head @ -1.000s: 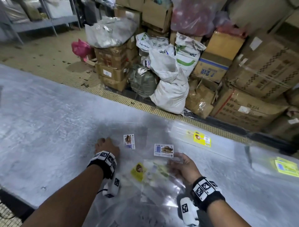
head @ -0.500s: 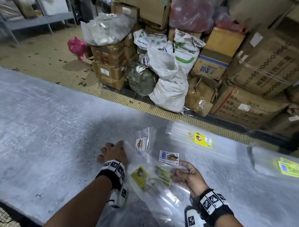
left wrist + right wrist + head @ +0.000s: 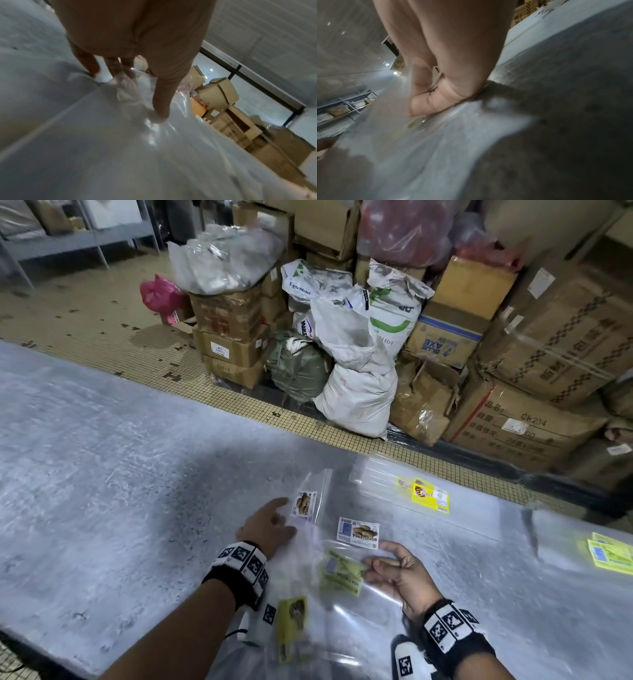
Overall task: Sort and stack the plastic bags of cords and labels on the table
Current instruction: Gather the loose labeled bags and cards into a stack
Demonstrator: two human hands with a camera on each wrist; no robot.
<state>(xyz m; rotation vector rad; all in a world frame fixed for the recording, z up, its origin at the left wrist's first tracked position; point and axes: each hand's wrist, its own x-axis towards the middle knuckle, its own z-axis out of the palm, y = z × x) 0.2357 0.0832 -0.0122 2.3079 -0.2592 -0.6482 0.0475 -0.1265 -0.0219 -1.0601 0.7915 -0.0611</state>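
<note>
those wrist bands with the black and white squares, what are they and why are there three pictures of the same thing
No machine here: a person's two bare hands, each wrist wearing a marker band and a small camera. The wide picture comes from a camera on the head; the two close ones look along each hand. On the grey table lie clear plastic bags with labels. The left hand presses straight fingers onto one crinkled bag. The right hand pinches the edge of another bag, near the white label.
</note>
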